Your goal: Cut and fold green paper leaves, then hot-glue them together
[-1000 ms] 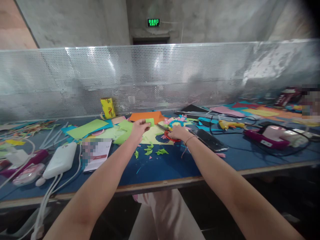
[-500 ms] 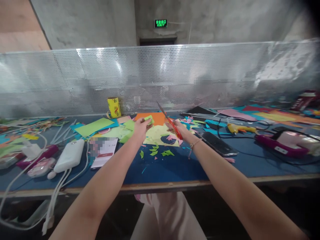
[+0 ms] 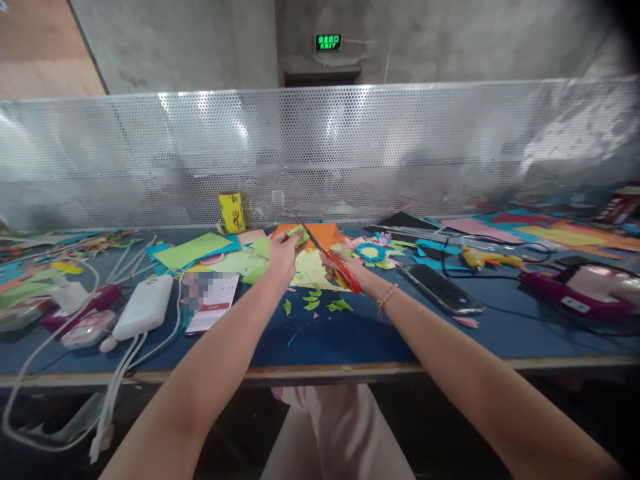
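Note:
My left hand [image 3: 285, 255] is closed on a small folded piece of green paper [image 3: 299, 233], which sticks out past the fingertips. Red-handled scissors [image 3: 345, 272] are in my right hand [image 3: 353, 267], their blades pointing up and left beside the green paper. Whether the blades touch the paper I cannot tell. Below the hands lies a pale yellow sheet [image 3: 313, 270], with an orange sheet [image 3: 325, 233] behind it. Several green paper scraps [image 3: 340, 305] are scattered on the blue tabletop in front. A blue and yellow paper flower [image 3: 371, 251] sits just beyond my right hand.
At left are a phone [image 3: 213, 303], a white power bank [image 3: 144, 307] with cables and a purple power strip [image 3: 83, 308]. To the right lie a black phone [image 3: 443, 290], a yellow glue gun [image 3: 490, 259] and another power strip [image 3: 565, 293]. A perforated metal screen [image 3: 310, 153] borders the back.
My right hand has moved left, bringing the scissors closer to the green paper. The blades now slant further left, and the paper flower shows more fully. The whole view has shifted slightly.

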A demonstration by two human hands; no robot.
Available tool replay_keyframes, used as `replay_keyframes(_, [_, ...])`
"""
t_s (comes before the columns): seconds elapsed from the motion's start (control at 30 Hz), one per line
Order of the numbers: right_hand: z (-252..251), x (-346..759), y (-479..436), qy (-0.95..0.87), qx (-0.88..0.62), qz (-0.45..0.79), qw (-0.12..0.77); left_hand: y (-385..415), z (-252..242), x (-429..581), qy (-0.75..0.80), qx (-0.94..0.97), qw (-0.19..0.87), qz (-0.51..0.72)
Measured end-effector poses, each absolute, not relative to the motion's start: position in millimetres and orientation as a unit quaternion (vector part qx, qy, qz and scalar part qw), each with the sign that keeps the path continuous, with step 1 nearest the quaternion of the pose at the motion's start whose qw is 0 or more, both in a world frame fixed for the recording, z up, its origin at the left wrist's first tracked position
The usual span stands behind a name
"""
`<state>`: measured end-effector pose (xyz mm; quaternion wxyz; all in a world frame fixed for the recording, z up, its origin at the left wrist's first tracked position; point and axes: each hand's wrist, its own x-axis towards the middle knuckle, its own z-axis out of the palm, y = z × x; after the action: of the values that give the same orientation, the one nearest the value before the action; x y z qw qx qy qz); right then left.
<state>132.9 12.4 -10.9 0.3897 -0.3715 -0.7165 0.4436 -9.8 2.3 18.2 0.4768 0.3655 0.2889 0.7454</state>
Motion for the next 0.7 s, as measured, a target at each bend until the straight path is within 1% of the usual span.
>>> replay_keyframes(0.07, [-9.4, 130.5, 9.9, -0.679, -0.362, 0.516, 0.376, 2.7, 18.1, -9.2, 0.29, 0.361, 0.476, 0.747])
replay_keyframes(0.13, [-5.3, 129.3, 5.3, -0.657, -0.357, 0.55, 0.372, 3.8, 17.3, -9.3, 0.294, 0.36, 0.476, 0.747])
replay_keyframes(0.37, [12.0, 128.1, -11.7, -0.622, -0.373, 0.577, 0.376, 6.7, 14.2, -11.8, 0.297, 0.379, 0.473, 0.738])
replay_keyframes(0.7, [9.4, 129.3, -10.7, -0.644, -0.362, 0.569, 0.361, 6.8, 15.1, -11.7, 0.296, 0.375, 0.482, 0.735])
